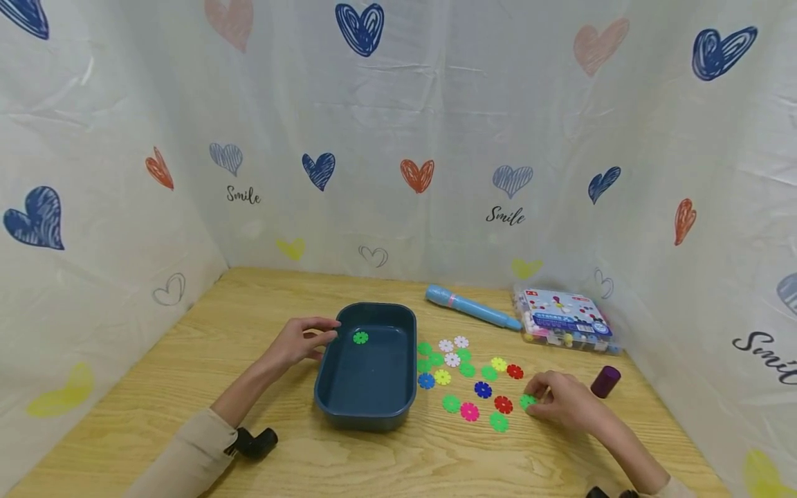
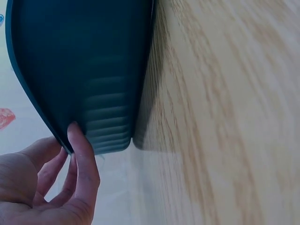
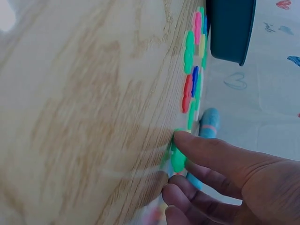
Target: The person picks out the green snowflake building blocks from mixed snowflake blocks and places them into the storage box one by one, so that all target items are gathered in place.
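A dark blue-green rectangular tub (image 1: pixel 367 420) stands on the table with one green snowflake disc (image 1: pixel 360 337) inside. My left hand (image 1: pixel 303 339) holds the tub's left rim; in the left wrist view, a finger of the hand (image 2: pixel 56 183) lies against the tub's outer wall (image 2: pixel 105 89). To the right, my right hand (image 1: pixel 565 400) pinches another green snowflake disc (image 1: pixel 527 401) between thumb and fingers, low at the tabletop. Between tub and right hand lie several loose snowflake discs, among them a red disc (image 1: pixel 503 404), a dark blue disc (image 1: pixel 483 389) and a pink disc (image 1: pixel 470 411).
Behind the discs lies a light blue stick-like tube (image 1: pixel 473 308). A clear plastic box (image 1: pixel 563 318) with a printed label sits at the back right. Just beyond my right hand stands a purple cylinder (image 1: pixel 606 382). A heart-printed curtain (image 1: pixel 373 228) surrounds the wooden table (image 1: pixel 299 456).
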